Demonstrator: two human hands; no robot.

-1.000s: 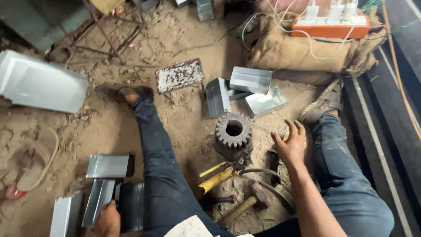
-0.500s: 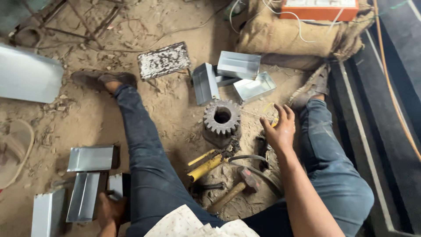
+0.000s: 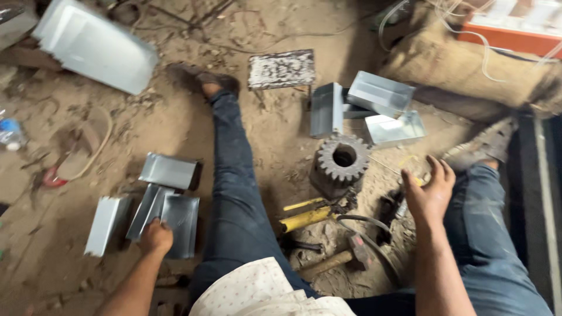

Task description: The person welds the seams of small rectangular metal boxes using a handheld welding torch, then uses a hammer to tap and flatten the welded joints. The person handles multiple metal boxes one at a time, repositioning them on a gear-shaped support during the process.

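Nearest the viewer, the left hand (image 3: 156, 237) rests on a bent sheet-metal piece (image 3: 180, 225) lying on the sandy ground (image 3: 76, 281); the fingers curl over its near edge, though whether they actually grip it cannot be told. Further folded metal pieces (image 3: 108, 225) lie just beside it, to its left and beyond. Between the outstretched legs lie a hammer (image 3: 342, 260) and yellow-handled snips (image 3: 310, 215). The right hand (image 3: 430, 190) hovers with fingers spread and released, grasping nothing, above the ground near the right knee. Beyond the tools stands a large steel gear (image 3: 339, 164). Farther still, open metal boxes (image 3: 374, 105) cluster together, with a flat speckled plate (image 3: 281, 69) to their left and a burlap sack (image 3: 468, 64) at the upper right.
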